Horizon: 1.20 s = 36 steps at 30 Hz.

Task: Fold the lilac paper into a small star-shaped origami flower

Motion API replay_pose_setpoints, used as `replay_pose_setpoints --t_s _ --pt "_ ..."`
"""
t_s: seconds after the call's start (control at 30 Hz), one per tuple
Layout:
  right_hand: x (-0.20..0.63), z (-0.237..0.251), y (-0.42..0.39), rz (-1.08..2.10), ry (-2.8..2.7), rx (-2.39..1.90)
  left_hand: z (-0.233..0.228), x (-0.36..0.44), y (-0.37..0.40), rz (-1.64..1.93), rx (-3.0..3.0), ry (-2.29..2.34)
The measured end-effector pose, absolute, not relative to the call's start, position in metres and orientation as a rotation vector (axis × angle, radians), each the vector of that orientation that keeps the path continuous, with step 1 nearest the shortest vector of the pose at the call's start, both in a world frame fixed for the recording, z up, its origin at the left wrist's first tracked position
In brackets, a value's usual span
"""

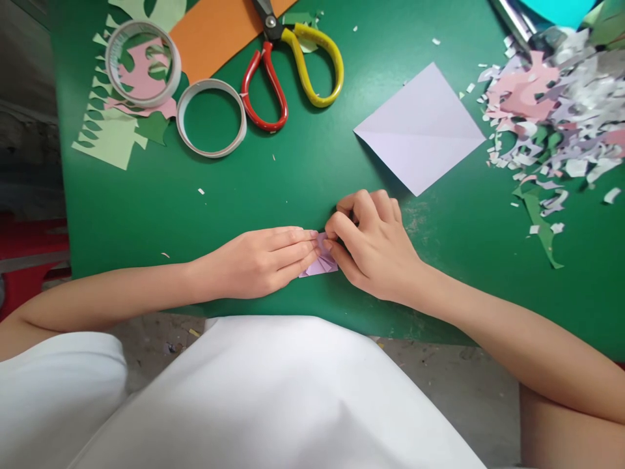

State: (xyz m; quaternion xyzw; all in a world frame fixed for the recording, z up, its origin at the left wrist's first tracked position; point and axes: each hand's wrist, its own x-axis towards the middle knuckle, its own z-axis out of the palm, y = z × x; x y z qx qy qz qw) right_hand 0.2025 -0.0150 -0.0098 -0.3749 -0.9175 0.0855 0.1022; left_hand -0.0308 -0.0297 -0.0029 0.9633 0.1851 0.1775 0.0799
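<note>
At the frame's centre my left hand (258, 260) and right hand (371, 244) meet fingertip to fingertip, fingers clamped on the small folded lilac paper (322, 262) lying between them on the table (293, 176).

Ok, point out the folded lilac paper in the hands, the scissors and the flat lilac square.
folded lilac paper (322, 264), head view, exposed lower edge.
scissors (269, 26), head view, pivot.
flat lilac square (420, 129), head view, centre.

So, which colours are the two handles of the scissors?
On the scissors, one handle is red and the other is yellow. The head view shows them clearly, above the hands.
</note>
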Motion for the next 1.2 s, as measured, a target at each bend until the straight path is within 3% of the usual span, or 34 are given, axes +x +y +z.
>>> replay_pose_setpoints --t_s 0.33,0.6,0.93,1.2 --pt "0.2015 -0.0148 -0.0171 0.061 -2.737 -1.111 -0.0032 -0.0304 -0.0293 0.529 2.852 0.554" --pt "0.2101 -0.0134 -0.0144 0.296 -2.720 -1.082 -0.0006 -0.0290 -0.0273 0.553 2.877 0.559" --pt "0.2059 -0.0146 -0.0177 0.091 -2.679 -1.016 -0.0004 -0.0295 -0.0264 0.576 2.881 0.533" --pt "0.2062 -0.0129 -0.0181 0.121 -2.680 -1.009 -0.0026 -0.0305 -0.0280 0.587 2.841 0.554"
